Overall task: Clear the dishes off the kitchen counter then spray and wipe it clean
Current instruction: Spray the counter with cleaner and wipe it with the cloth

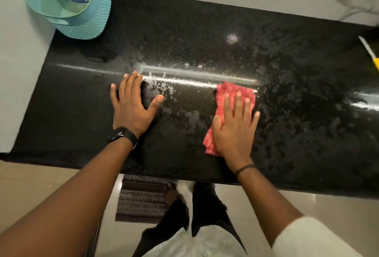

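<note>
The black speckled kitchen counter (205, 51) fills the middle of the view and is wet with spray droplets and smears. My right hand (234, 125) lies flat with straight fingers on a folded red cloth (233, 90), pressing it against the counter right of centre. My left hand (133, 105) rests flat on the counter left of centre, fingers spread, holding nothing. A black watch sits on my left wrist.
A teal plastic basket (86, 19) with a blue item inside stands at the counter's back left corner. A knife with a yellow handle (371, 53) lies at the far right edge. A white wall runs behind. On the floor below the front edge lies a dark mat (141, 199).
</note>
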`<state>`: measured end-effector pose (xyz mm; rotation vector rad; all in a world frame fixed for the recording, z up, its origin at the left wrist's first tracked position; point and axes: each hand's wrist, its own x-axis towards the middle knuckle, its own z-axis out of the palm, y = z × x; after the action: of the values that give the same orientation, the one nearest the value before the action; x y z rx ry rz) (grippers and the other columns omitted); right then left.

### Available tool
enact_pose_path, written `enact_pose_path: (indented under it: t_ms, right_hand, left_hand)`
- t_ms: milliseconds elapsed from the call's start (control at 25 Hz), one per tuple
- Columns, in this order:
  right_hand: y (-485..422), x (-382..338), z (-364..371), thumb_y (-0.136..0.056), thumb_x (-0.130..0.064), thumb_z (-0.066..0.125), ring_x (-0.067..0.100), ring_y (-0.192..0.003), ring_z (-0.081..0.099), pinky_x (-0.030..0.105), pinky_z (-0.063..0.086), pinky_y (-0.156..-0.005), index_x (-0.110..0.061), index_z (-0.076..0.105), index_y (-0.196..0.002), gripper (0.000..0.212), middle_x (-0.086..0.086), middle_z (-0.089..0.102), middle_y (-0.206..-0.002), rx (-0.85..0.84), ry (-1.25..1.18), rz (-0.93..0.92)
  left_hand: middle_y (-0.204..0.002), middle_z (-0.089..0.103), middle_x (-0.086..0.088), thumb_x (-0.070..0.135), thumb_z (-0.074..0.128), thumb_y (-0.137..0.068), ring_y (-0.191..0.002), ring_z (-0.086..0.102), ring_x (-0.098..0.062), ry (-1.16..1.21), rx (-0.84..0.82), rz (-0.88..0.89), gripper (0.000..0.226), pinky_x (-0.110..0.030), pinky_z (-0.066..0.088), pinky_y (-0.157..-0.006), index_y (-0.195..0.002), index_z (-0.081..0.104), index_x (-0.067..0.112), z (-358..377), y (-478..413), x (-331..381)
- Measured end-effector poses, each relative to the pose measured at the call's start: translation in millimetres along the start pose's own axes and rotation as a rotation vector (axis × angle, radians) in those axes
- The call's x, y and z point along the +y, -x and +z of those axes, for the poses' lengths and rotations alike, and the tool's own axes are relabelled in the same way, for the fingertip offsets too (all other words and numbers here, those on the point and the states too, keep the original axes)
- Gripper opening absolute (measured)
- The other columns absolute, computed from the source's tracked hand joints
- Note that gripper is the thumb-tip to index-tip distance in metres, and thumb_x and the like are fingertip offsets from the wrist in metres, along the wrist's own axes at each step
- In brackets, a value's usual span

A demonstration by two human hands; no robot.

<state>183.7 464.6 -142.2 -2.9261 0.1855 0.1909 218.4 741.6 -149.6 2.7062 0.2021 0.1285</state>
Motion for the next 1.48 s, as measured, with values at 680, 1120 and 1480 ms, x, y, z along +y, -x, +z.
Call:
enact_pose_path:
  t_ms: [680, 1120, 1480]
  right_hand:
    - [7.6, 49.9, -3.6, -0.102, -0.049, 0.026, 0.03, -0.159, 0.006, 0.065, 0.01, -0.124, -0.03, 0.01, -0.165, 0.067, 0.007, 0.01, -0.172, 0.049, 0.009, 0.023]
    - [39.8, -54.8, 21.3, -0.099, -0.055, 0.028, 0.026, -0.159, -0.002, 0.06, 0.0, -0.125, -0.033, 0.012, -0.164, 0.071, 0.002, 0.004, -0.173, -0.058, 0.003, -0.339]
    - [-15.9, 103.0, -18.5, -0.101, -0.052, 0.027, 0.027, -0.159, 0.005, 0.063, 0.009, -0.125, -0.032, 0.014, -0.164, 0.067, 0.005, 0.012, -0.172, 0.028, 0.002, -0.037]
  left_hand:
    - [-0.165, 0.026, 0.001, 0.079, 0.027, -0.094, -0.155, 0.01, -0.017, -0.015, 0.01, 0.016, 0.086, -0.053, -0.001, -0.125, -0.154, 0.034, 0.018, 2.8, 7.3, -3.3]
    - [-0.157, 0.042, 0.001, 0.057, 0.034, -0.101, -0.149, 0.029, -0.02, 0.031, 0.081, 0.141, 0.059, -0.048, 0.015, -0.122, -0.146, 0.046, 0.021, -2.3, 33.0, 27.1]
    - [-0.16, 0.035, 0.006, 0.06, 0.034, -0.102, -0.151, 0.023, -0.018, 0.064, -0.004, 0.158, 0.058, -0.047, 0.012, -0.123, -0.148, 0.044, 0.026, 34.4, 29.0, 116.7]
